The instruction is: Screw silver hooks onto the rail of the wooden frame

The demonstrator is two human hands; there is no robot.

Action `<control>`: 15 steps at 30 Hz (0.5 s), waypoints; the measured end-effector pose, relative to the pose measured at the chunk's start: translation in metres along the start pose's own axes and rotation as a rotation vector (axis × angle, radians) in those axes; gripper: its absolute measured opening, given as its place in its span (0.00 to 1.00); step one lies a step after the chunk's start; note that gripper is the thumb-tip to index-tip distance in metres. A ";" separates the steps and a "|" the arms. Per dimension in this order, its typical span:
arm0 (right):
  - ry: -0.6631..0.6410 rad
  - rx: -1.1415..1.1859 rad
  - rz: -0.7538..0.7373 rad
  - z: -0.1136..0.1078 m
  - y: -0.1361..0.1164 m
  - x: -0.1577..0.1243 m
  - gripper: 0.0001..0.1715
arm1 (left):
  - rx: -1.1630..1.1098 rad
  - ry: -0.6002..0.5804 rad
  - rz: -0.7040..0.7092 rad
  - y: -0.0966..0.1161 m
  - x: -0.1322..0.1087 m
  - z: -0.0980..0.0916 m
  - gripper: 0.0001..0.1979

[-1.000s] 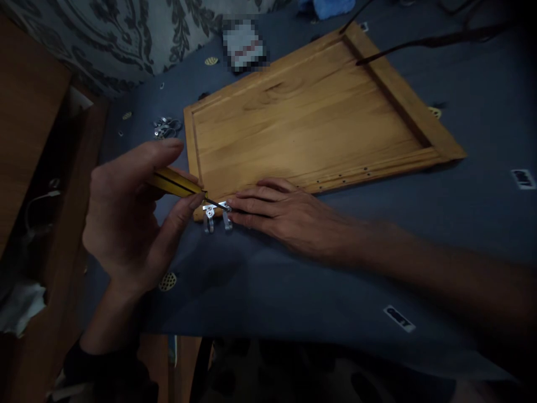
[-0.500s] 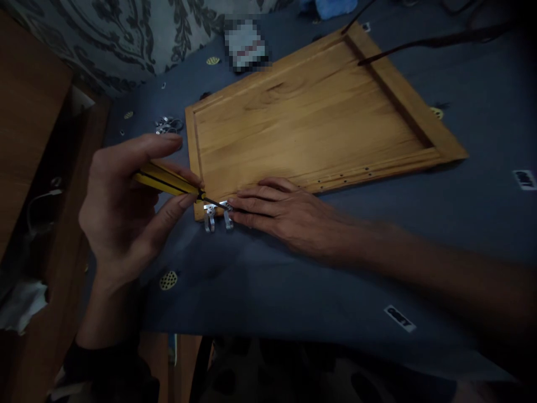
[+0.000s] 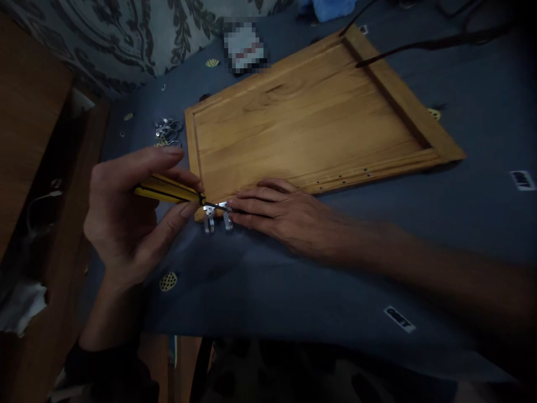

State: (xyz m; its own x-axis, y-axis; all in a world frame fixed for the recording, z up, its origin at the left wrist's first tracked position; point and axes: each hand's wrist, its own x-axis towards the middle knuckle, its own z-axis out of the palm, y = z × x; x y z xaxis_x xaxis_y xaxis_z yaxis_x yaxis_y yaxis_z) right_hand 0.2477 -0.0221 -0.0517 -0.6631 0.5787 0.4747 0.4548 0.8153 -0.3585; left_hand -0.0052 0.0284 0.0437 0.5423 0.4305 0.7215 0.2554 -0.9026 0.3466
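A wooden panel (image 3: 310,117) lies flat on a dark blue cloth. At its near left corner sits a small metal double hook bracket (image 3: 216,215). My left hand (image 3: 134,212) is closed round a yellow and black screwdriver (image 3: 168,190), whose tip rests on the bracket. My right hand (image 3: 277,215) lies flat beside the bracket, fingers stretched out and pressing on the bracket's right end and the panel's edge.
More metal hooks (image 3: 166,129) lie in a small heap left of the panel. A blurred box (image 3: 243,47) sits beyond the panel's far edge. Black cables (image 3: 419,45) cross the panel's far right corner. A wooden cabinet (image 3: 29,123) stands at the left.
My left hand has shifted the screwdriver handle slightly left and lower, flattening its angle. The tip stays on the bracket. My right hand has not moved.
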 end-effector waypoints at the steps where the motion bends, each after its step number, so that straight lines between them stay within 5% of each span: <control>1: 0.005 0.001 -0.004 0.001 0.000 0.000 0.23 | 0.014 0.017 -0.019 0.002 0.000 0.002 0.32; 10: -0.041 -0.034 0.006 -0.006 -0.004 0.002 0.25 | 0.101 0.142 -0.059 0.008 0.002 0.004 0.30; 15: -0.029 -0.001 -0.004 -0.003 0.000 -0.001 0.24 | 0.018 0.094 -0.098 0.008 0.000 0.000 0.36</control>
State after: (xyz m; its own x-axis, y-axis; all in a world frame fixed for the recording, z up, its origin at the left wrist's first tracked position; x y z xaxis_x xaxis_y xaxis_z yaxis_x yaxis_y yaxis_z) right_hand 0.2500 -0.0231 -0.0500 -0.6820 0.5745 0.4525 0.4525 0.8176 -0.3560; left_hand -0.0031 0.0210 0.0462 0.4364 0.5144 0.7382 0.3183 -0.8557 0.4080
